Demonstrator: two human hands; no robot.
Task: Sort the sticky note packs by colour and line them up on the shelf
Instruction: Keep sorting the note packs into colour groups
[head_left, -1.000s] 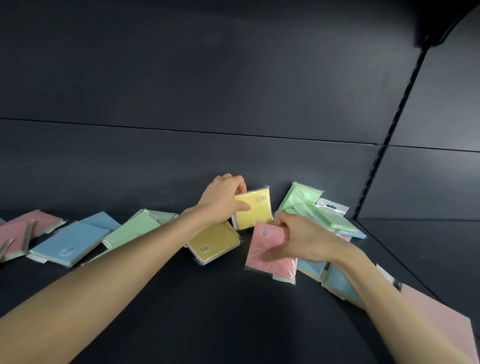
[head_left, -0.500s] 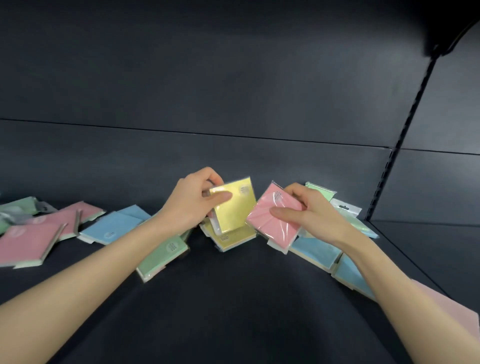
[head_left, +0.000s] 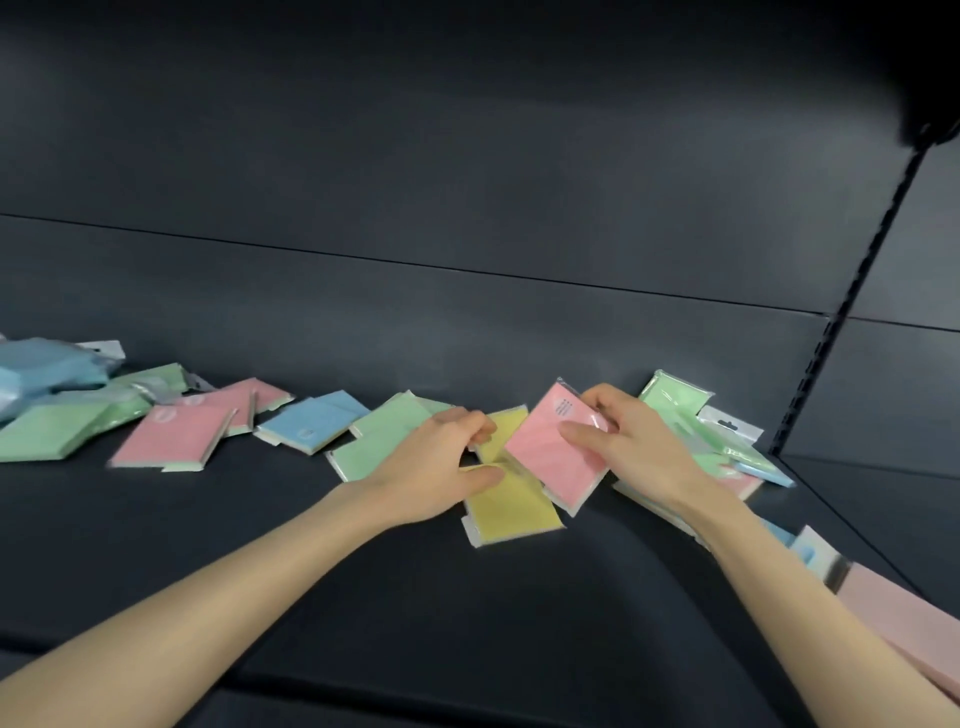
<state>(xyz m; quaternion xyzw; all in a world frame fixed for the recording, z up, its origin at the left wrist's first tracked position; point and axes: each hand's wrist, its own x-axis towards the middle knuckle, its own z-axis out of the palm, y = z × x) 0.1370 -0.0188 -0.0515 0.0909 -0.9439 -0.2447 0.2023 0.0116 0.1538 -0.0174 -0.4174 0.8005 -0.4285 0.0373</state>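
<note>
My left hand (head_left: 434, 465) is closed on a yellow sticky note pack (head_left: 511, 506) lying low on the dark shelf (head_left: 363, 582), thumb on its top edge. A second yellow pack (head_left: 503, 432) shows just behind its fingers. Tilted above the yellow packs is a pink pack (head_left: 553, 452), pinched by my right hand (head_left: 636, 447). Loose packs lie along the back: green (head_left: 384, 447), blue (head_left: 314, 426), pink (head_left: 169, 436), green (head_left: 44, 434) at far left. More green (head_left: 675, 397), pink and blue packs are heaped behind my right hand.
The shelf's back wall rises right behind the packs, with a slotted upright (head_left: 810, 395) at the right. A bluish plastic bag (head_left: 47, 364) lies at far left. A large pink pack (head_left: 893, 618) and a blue one (head_left: 813, 553) sit by my right forearm.
The view has swung left. My left hand has lowered its yellow pack from upright down to the shelf. My right hand still holds the pink pack, now over the yellow ones.
</note>
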